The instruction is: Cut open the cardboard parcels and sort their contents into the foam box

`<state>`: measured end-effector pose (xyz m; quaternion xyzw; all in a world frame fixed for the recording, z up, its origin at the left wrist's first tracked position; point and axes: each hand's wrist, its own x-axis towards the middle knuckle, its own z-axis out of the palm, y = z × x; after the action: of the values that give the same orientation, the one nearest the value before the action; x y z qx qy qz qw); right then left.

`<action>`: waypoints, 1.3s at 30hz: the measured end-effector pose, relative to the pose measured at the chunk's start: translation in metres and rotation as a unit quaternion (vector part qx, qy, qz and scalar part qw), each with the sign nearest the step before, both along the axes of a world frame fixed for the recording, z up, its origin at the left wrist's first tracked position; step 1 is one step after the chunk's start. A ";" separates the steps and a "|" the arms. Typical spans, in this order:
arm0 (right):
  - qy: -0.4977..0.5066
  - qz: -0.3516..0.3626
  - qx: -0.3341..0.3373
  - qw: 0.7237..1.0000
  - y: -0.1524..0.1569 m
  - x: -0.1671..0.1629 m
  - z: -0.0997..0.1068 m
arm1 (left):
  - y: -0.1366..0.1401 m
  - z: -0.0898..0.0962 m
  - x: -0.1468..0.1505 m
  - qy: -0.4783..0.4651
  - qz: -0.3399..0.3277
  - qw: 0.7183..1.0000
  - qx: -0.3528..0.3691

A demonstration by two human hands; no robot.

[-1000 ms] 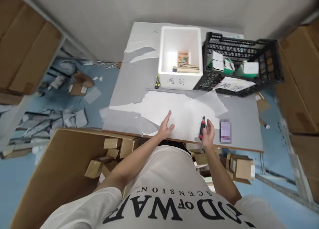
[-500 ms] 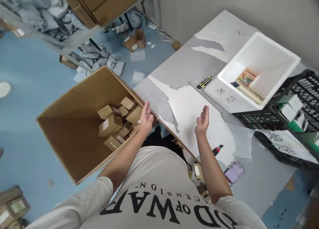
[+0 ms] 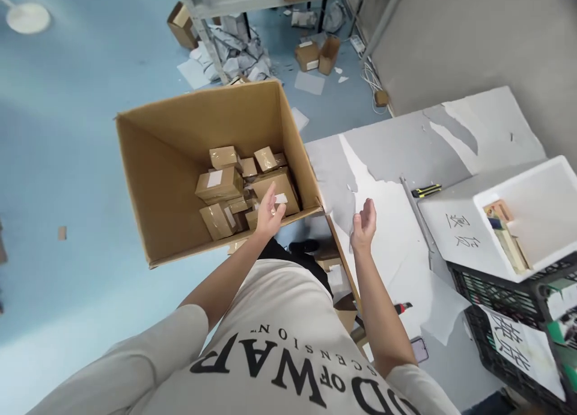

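My left hand (image 3: pixel 271 215) is raised in front of a large open cardboard box (image 3: pixel 162 189), its fingers stretched out and nothing held. Inside that box lie several small brown parcels (image 3: pixel 219 184), some with white labels, heaped toward its right side. Above the near edge of the worktable (image 3: pixel 324 162) I hold up my right hand (image 3: pixel 363 227), empty, with the fingers extended upward. The two palms face each other with a gap between them. On the table near my right forearm is a red-and-black box cutter (image 3: pixel 402 308), partly hidden by the arm.
A yellow-and-black utility knife (image 3: pixel 426 190) lies beside a white foam box (image 3: pixel 455 225) with books inside. Black crates (image 3: pixel 500 288) stand at the right. A phone (image 3: pixel 419 349) rests by my right elbow. Metal shelving (image 3: pixel 288 3) and grey bags (image 3: pixel 238 51) are farther back.
My view has swung left, so the cardboard box sits more central and the table has shifted right. Both hands stay raised, open and empty.
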<state>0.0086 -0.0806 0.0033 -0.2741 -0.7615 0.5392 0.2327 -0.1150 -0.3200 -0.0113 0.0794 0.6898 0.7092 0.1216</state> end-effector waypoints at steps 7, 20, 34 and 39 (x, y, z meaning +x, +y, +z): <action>-0.021 0.055 0.031 0.998 -0.077 -0.064 -0.006 | -0.113 -0.014 -0.034 -0.006 0.099 0.995 -0.001; -0.036 0.244 0.025 0.969 -0.181 -0.211 -0.062 | -0.230 -0.063 -0.080 -0.013 0.289 0.954 -0.080; -0.127 0.284 -0.052 0.949 -0.290 -0.338 -0.304 | -0.318 -0.292 -0.212 -0.128 0.343 0.917 -0.158; -0.227 0.297 -0.063 0.925 -0.321 -0.354 -0.375 | -0.341 -0.364 -0.234 -0.228 0.298 0.860 -0.347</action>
<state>-0.3458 -0.4015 -0.3722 -0.1648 -0.8047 0.5541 -0.1350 -0.3495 -0.6610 -0.3756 -0.3409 0.8351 0.4246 0.0779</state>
